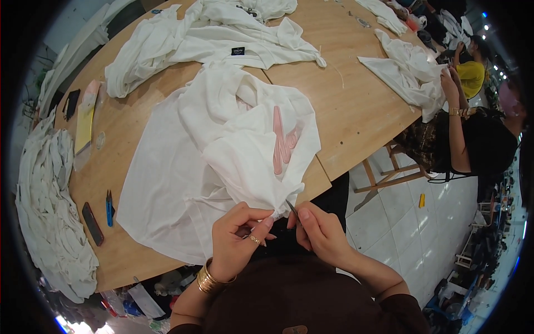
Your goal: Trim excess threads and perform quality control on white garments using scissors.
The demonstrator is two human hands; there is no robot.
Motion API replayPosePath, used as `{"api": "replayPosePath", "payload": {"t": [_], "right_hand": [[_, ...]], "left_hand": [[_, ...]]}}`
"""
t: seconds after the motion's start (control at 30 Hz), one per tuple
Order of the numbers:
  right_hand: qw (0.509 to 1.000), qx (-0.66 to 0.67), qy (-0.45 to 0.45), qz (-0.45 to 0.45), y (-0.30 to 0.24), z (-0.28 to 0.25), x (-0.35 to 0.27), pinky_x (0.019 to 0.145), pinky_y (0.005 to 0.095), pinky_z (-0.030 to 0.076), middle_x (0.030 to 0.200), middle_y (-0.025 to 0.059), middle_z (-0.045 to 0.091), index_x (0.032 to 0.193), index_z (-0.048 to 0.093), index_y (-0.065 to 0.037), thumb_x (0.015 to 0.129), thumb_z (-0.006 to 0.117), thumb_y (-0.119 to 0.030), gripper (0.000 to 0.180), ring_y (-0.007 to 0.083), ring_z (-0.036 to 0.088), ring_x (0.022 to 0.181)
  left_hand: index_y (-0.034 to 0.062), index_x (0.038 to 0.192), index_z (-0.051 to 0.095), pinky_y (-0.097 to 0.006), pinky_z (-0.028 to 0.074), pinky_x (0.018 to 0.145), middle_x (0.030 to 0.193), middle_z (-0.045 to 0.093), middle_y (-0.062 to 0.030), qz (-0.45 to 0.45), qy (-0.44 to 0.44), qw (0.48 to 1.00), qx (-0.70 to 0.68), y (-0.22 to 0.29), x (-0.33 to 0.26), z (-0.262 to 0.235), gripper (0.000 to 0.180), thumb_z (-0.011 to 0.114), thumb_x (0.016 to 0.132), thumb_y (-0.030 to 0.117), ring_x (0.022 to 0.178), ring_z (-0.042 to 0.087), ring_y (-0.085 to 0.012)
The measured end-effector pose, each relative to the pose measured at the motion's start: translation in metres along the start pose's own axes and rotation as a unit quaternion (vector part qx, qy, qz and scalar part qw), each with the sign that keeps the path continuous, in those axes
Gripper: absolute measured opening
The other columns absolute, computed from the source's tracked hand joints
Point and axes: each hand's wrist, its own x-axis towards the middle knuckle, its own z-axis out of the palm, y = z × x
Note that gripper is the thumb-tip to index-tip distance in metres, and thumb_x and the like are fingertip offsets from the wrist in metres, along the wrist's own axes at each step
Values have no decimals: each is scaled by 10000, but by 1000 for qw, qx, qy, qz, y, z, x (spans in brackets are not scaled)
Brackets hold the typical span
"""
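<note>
A white garment (233, 145) with pink appliqué shapes lies bunched on the wooden table, its near end drawn up over the edge in front of me. My left hand (238, 236) has that end pinched between thumb and fingers. Close beside it, my right hand (322, 231) is closed round a slim, dark, pointed metal tool (292, 208). The tool's tip touches or nearly touches the pinched cloth; its exact kind is hidden by my fingers.
Blue-handled thread snips (109, 209) and a phone (93, 224) lie left on the table (345, 100). White garments pile along the left edge (50, 206); another white shirt (217, 44) lies beyond. On the right, a seated co-worker (478, 133) handles white cloth (411, 72).
</note>
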Motion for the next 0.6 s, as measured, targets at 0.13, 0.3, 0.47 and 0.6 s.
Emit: {"api": "replayPosePath", "payload": {"t": [0.13, 0.3, 0.47, 0.6], "right_hand": [[999, -11, -35, 12, -7, -2, -8, 439, 252, 365, 472, 22, 431, 882, 516, -28, 1010, 334, -262, 323, 103, 443, 417], [997, -26, -62, 35, -9, -2, -9, 440, 261, 372, 466, 27, 436, 884, 515, -28, 1011, 321, -281, 343, 116, 456, 410], [996, -38, -66, 47, -9, -2, -8, 451, 251, 370, 468, 21, 454, 883, 528, -37, 1013, 302, -276, 353, 102, 444, 419], [996, -37, -62, 49, -9, -1, -9, 462, 238, 366, 473, 13, 471, 877, 538, -47, 1014, 293, -268, 357, 83, 434, 431]], "left_hand": [[-60, 969, 632, -195, 508, 554, 815, 528, -46, -11, -4, 1000, -14, 1, 1, 1, 128, 607, 856, -5, 635, 597, -86], [-58, 978, 631, -197, 512, 558, 817, 529, -44, 0, 0, 1000, -20, 0, 1, 2, 136, 607, 856, -5, 639, 596, -84], [-59, 979, 632, -201, 517, 566, 818, 527, -43, -3, 3, 1000, -23, 0, 1, 3, 136, 607, 855, -7, 645, 596, -84], [-59, 980, 633, -200, 519, 572, 822, 523, -42, -2, 0, 1000, -31, 0, 1, 3, 137, 607, 855, -8, 649, 598, -85]]}}
